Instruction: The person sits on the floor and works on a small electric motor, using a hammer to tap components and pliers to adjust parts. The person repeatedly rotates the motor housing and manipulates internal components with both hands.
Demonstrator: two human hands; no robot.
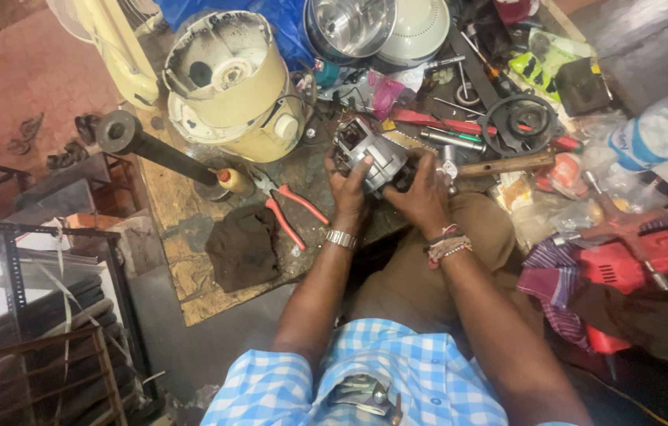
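Note:
A small grey electric motor point(367, 150) with a metal frame rests at the near edge of a cluttered wooden workbench point(167, 207). My left hand point(348, 187) grips its left side, thumb up against the housing; a metal watch sits on that wrist. My right hand point(424, 194) closes on the motor's right side, with thread bands around the wrist. Both forearms reach out from a blue checked shirt.
A cream mixer base point(231, 83) lies upturned at the back left. Red-handled pliers point(291, 211) and a dark cloth point(243, 246) lie left of my hands. A wooden-handled hammer point(503, 164), steel bowls point(350, 28), a plastic bottle point(661, 126) and a red power tool point(626, 264) crowd the right.

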